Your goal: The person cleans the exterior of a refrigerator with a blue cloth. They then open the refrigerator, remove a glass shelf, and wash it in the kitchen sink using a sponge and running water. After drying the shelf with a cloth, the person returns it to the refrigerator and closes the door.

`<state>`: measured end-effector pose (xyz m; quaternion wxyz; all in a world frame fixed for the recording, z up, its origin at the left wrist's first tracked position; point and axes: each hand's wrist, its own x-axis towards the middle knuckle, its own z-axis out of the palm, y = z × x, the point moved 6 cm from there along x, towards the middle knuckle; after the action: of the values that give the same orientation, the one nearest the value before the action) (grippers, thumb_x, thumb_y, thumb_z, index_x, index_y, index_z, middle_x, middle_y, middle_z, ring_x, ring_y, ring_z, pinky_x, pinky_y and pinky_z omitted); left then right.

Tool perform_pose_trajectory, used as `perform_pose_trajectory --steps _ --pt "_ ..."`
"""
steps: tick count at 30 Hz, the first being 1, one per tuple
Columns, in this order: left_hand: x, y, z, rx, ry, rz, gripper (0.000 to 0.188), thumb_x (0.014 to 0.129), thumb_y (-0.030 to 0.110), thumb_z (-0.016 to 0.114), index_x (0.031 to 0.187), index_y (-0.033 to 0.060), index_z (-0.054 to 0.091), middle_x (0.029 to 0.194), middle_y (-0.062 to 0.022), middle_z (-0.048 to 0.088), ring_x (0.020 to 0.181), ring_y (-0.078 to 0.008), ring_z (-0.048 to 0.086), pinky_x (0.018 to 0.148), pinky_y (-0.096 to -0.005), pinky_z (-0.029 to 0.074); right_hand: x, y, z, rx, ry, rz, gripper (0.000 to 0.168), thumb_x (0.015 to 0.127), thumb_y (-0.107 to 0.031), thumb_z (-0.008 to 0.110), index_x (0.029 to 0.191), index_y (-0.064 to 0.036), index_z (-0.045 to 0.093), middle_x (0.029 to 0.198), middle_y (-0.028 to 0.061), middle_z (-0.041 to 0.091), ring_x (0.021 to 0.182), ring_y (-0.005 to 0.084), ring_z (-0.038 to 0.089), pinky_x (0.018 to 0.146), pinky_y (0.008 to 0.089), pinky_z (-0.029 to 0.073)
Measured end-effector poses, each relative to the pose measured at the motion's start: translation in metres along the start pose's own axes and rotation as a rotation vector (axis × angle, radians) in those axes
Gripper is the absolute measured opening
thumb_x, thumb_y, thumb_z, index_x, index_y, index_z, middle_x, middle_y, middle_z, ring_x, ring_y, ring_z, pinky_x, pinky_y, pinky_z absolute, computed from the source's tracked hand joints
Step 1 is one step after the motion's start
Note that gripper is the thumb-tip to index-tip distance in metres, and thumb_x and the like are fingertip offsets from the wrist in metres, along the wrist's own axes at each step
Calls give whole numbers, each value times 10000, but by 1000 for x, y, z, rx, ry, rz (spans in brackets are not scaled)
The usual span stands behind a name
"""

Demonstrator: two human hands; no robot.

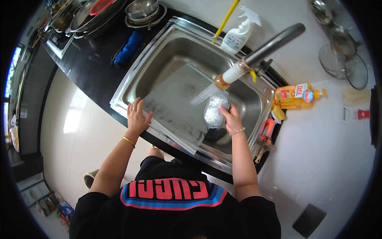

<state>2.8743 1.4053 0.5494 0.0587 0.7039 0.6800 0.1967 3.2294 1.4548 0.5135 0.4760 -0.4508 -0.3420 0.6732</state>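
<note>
A flat translucent glass-like panel [176,98] leans across the stainless steel sink [185,44], its near edge over the front rim. My left hand [137,118] rests with fingers apart at the panel's near left corner and the rim. In my right hand [232,118] is a silvery oval scrubbing sponge [215,112], held above the right part of the panel. Water sprays from the faucet [229,74] onto the panel beside the sponge. Dark smudges or drops mark the panel's surface. A dark round thing, partly hidden, lies in the sink under the panel's right edge.
A white spray bottle [238,34] stands behind the sink, near a yellow stick [226,19]. Right of the sink are an orange detergent bottle [294,96], a yellow brush [279,114] and orange-handled tool [266,128]. A blue cloth [129,47] and stacked metal bowls [143,10] occupy the left counter.
</note>
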Motion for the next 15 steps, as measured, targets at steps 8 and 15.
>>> perform_pose_trajectory --steps 8,15 --pt "-2 -4 10 39 -66 -49 474 757 222 523 1189 34 470 1267 -147 438 1212 -294 366 1058 -434 183 37 76 18 -989 51 -143 483 708 -157 729 1098 36 518 986 119 605 882 165 576 785 286 452" --pt "0 -3 10 43 -59 -57 502 739 218 526 1205 44 464 1256 -140 445 1207 -282 371 1056 -434 186 62 33 18 -712 252 -277 211 683 -45 681 854 30 583 827 97 640 776 230 616 689 301 464"
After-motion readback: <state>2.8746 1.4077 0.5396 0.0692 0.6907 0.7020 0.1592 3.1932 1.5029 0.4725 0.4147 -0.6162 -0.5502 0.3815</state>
